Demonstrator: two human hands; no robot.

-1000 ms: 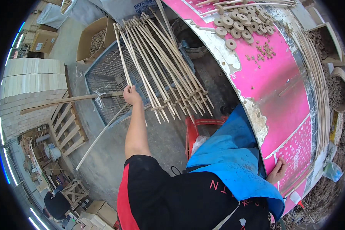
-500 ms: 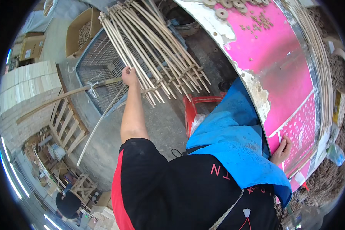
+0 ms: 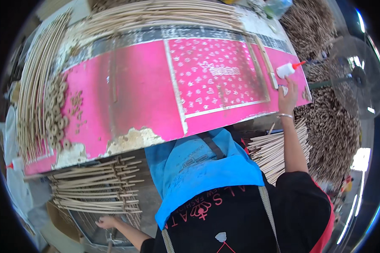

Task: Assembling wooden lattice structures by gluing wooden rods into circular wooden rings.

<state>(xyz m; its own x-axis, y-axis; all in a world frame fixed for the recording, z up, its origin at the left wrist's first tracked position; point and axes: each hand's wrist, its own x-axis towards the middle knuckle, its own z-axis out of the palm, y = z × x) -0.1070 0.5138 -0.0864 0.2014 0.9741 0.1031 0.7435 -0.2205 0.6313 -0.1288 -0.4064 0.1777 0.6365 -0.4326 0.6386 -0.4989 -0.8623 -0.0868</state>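
Note:
My right hand [image 3: 287, 101] reaches onto the pink tabletop at its right end, fingers stretched toward a white squeeze bottle [image 3: 286, 70] with a red nozzle. The fingertips are close under the bottle; whether they touch it is unclear. A small white piece [image 3: 285, 90] shows by the fingers, near the end of a pale wooden strip [image 3: 266, 61]. At lower left, my left hand [image 3: 107, 222] is beside a rack of long thin wooden sticks [image 3: 88, 189] lying over a crate [image 3: 82, 221]. Its fingers are curled together, and what they hold is hidden.
Wooden rings [image 3: 55, 114] and small wooden bits [image 3: 76, 107] lie on the table's left part. Long sticks [image 3: 156, 14] line its far edge, others [image 3: 40, 84] its left edge. Stick bundles [image 3: 278, 147] and big piles [image 3: 329, 130] stand at right, near a fan [image 3: 356, 78].
The view has swung right toward the table. My right hand has gone from the table's near edge to beside the white bottle. My left hand stays by the stick rack.

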